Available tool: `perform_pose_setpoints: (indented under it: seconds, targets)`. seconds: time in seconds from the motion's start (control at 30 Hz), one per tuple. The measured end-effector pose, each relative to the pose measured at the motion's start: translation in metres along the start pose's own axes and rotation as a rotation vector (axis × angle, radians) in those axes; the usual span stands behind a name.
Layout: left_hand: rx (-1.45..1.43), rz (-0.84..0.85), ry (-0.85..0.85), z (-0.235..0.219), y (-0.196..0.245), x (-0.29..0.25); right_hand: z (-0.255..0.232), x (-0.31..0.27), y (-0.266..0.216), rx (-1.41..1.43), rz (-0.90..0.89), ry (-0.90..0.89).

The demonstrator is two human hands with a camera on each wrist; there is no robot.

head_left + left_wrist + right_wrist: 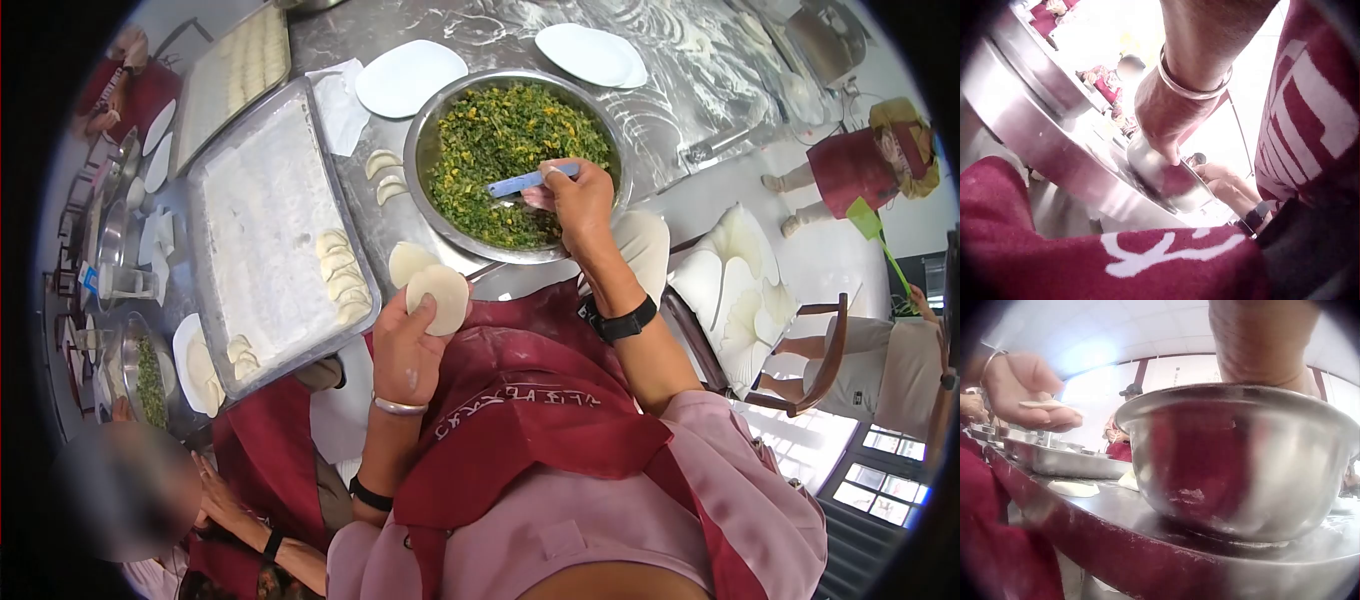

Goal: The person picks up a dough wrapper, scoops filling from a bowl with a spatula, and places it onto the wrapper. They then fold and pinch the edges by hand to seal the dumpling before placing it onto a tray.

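Observation:
My left hand (410, 350) holds a round dumpling wrapper (447, 305), thumb on top, just in front of the table edge. In the right wrist view the same wrapper (1041, 404) lies across the fingers of the left hand (1025, 387). Another wrapper (408, 262) lies on the table just beyond it. Over a steel bowl (421, 205) of chopped green-and-yellow filling (500, 130), my right hand (583, 205) grips a blue utensil (518, 184). Its working end is hidden in the filling and behind the fingers.
Left of the bowl stands a floured metal tray (260, 220) with folded dumplings (343, 275) along its near side. Two more dumplings (385, 175) lie between tray and bowl. White plates (410, 78) sit beyond. Another person (240, 510) works at the left.

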State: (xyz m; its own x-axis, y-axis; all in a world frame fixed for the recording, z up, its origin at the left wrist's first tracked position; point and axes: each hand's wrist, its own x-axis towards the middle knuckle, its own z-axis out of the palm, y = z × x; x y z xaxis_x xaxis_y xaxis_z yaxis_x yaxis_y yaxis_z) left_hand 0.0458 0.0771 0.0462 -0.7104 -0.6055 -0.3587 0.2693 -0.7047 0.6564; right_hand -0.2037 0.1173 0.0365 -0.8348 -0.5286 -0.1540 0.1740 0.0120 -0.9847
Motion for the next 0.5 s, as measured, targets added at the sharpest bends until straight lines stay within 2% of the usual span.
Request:
perform_pose_setpoints:
  seconds: [0.27,0.5]
  targets:
    - [-0.064,0.103,0.003,0.014,0.019,0.012,-0.002,0.001,-0.007,0.220,0.144,-0.040]
    - [-0.106,0.151,-0.066,0.010,0.026,0.038,-0.007,0.004,-0.008,0.379,0.224,-0.049]
